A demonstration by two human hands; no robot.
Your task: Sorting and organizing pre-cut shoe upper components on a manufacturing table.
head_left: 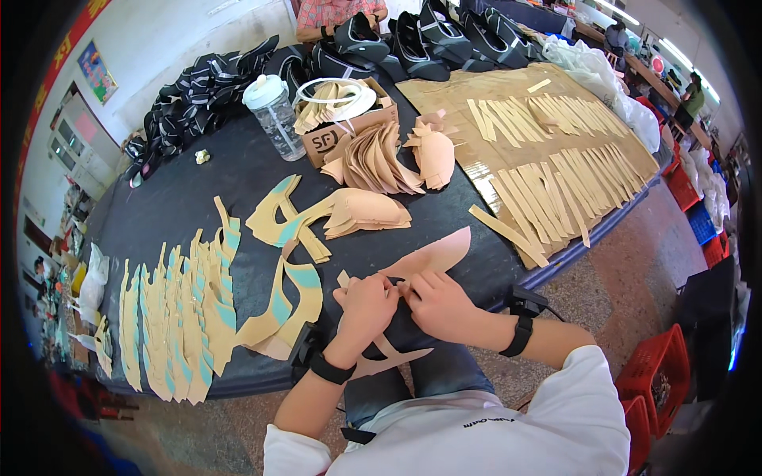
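Observation:
Close together at the table's near edge, my left hand [369, 301] and my right hand [432, 303] meet with fingers pinched on a thin tan cut-out piece [389, 363]. Its curved, pointed strips hang below the hands over my lap. A pinkish flat piece [435, 252] with a rounded tip sticks out beyond my fingers; whether it joins the tan piece is hidden. Left of my hands lies a curved tan piece with a turquoise patch [278, 305]. Past it rests a small stack of pinkish curved pieces [369, 210].
Rows of overlapping tan-and-turquoise pieces [186, 317] cover the table's left. Behind stand a clear bottle [274, 119], a cardboard box [329, 147] of cut pieces and many black shoes [417, 47]. Tan strips lie on a brown board [476, 170] at right. A person [341, 12] is across the table.

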